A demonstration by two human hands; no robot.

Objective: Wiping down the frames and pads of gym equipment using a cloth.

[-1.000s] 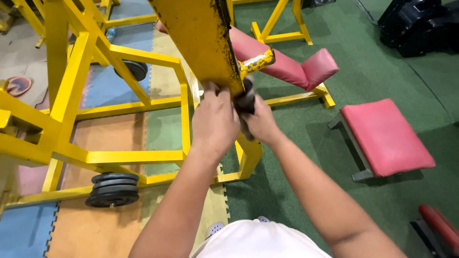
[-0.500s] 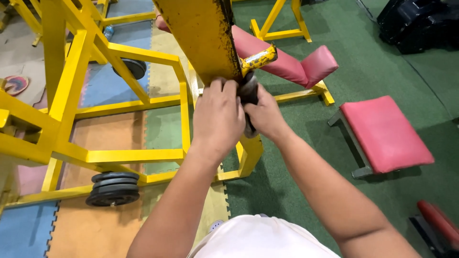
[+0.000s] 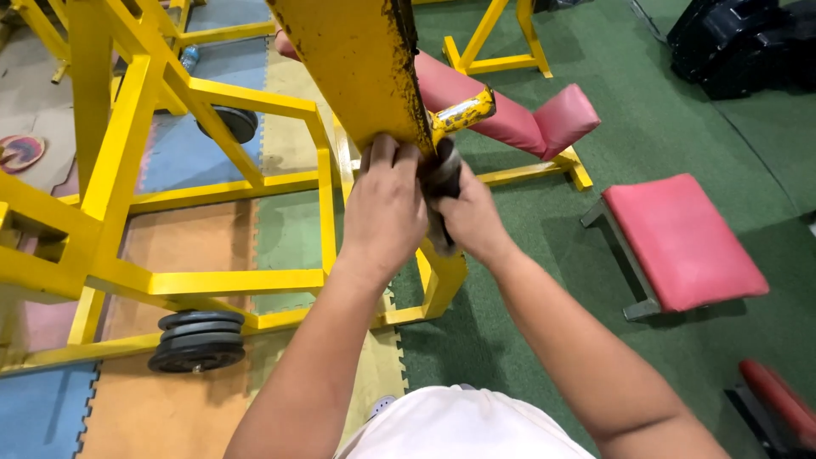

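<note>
Black rubber handle (image 3: 444, 174) at the yellow lever's (image 3: 357, 68) end sat wrapped by both hands, left hand (image 3: 384, 208) and right hand (image 3: 466, 223) each in a closed grip on it, steadying the arm.

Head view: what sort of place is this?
Most likely a gym: a yellow steel weight machine frame, black weight plates stacked on its peg, and red padded benches on green turf. Both hands grip a dark handle.

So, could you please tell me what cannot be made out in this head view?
- The dark grip: mostly covered by both hands, so its shape is unclear.
- Right hand fingers: hidden behind the yellow arm and the left hand.
- Yellow arm's upper end: cut off by the top edge.
- Red roller: cut off at the bottom right corner.
</note>
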